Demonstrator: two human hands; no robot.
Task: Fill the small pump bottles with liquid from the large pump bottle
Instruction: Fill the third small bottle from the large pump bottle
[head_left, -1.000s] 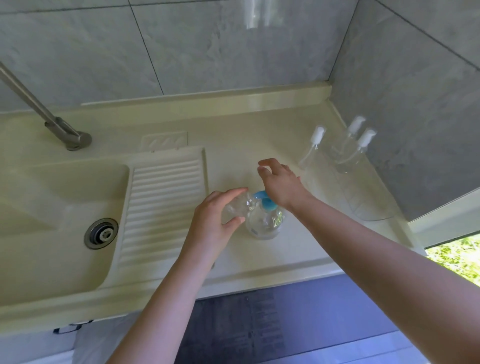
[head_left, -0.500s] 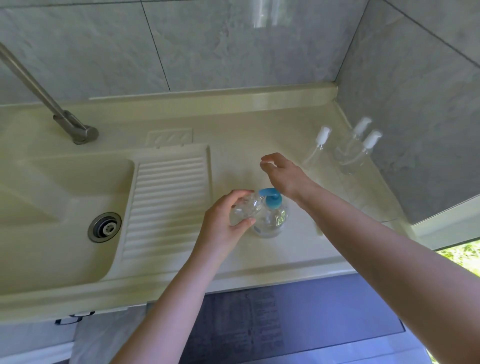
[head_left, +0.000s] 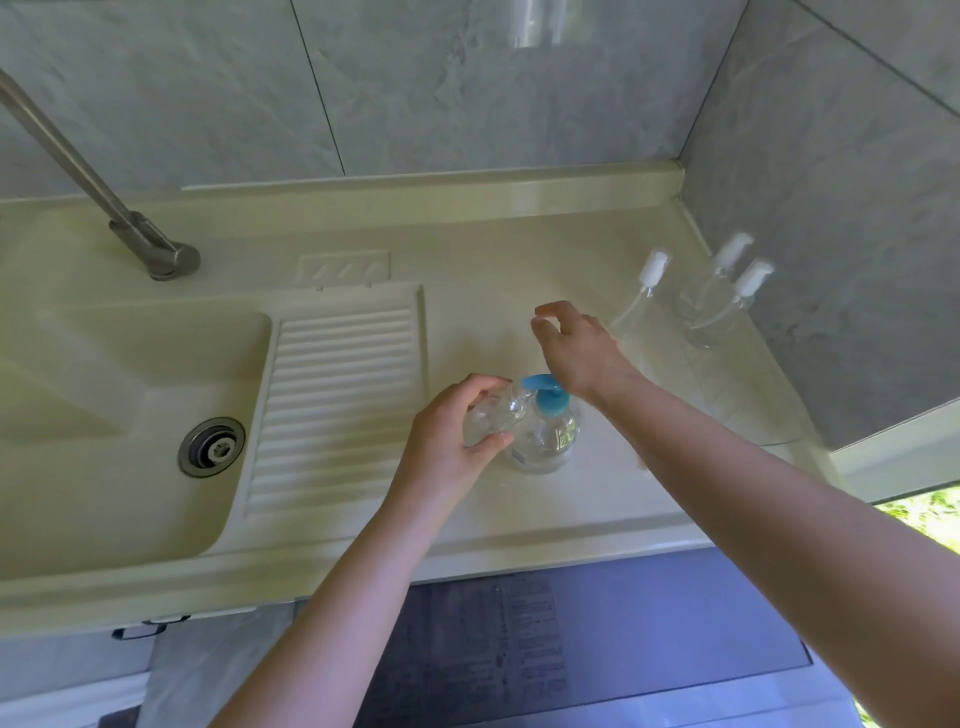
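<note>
Right at the nozzle of the big bottle (head_left: 543, 436), the left hand (head_left: 447, 441) grips a small clear bottle (head_left: 493, 415), tilted toward the blue pump (head_left: 545, 397). Just past that grip, the right hand (head_left: 576, 348) hovers loosely curled, holding nothing. 3 more small bottles (head_left: 711, 301) stand beyond it on the counter (head_left: 519, 509).

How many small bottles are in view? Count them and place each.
4. One small bottle is held in the left hand by the large bottle; three capped ones stand near the right wall.
</note>
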